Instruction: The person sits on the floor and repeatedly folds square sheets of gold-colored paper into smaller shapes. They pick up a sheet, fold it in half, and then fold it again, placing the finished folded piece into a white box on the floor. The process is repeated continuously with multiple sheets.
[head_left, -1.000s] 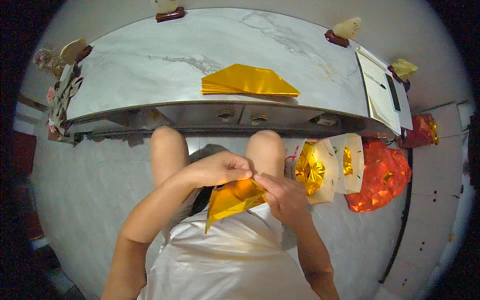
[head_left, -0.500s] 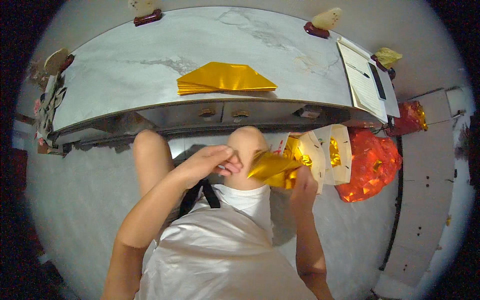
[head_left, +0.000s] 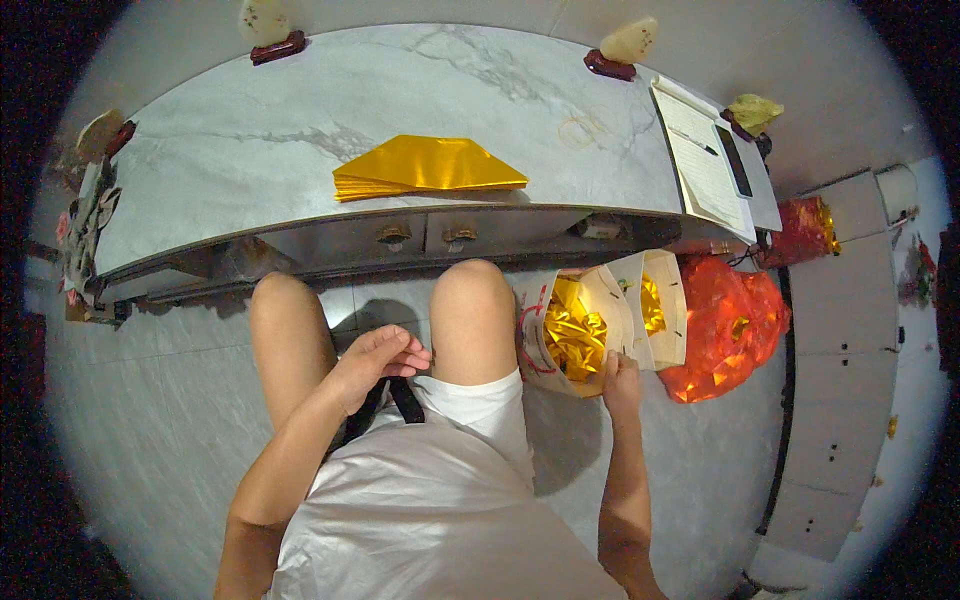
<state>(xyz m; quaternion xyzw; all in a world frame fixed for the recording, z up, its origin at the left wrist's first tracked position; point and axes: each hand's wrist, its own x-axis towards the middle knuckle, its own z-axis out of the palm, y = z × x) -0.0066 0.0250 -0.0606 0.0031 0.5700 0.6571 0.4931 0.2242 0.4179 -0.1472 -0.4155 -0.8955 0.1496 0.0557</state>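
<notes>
I sit at a marble table [head_left: 250,150] and look down at my lap. My left hand [head_left: 375,362] rests between my thighs with loosely spread fingers and nothing in it, just above a black strap [head_left: 405,398]. My right hand [head_left: 620,378] reaches down to the right and touches the near rim of a white paper bag [head_left: 530,310] on the floor, which is full of folded gold paper pieces [head_left: 572,332]. Its fingertips are hidden at the rim. A stack of flat gold paper sheets [head_left: 425,165] lies on the table in front of me.
A second white bag [head_left: 665,305] with gold pieces stands behind the first, beside a red plastic bag [head_left: 730,325]. A notepad with a pen and a dark phone [head_left: 712,155] lies on the table's right end. Small stone ornaments stand along the table's far edge. Drawers [head_left: 425,235] face my knees.
Both hands held a folded gold paper piece at my lap. My right hand carried it right to the bag, and it is no longer in the hand. My left hand stayed at my lap.
</notes>
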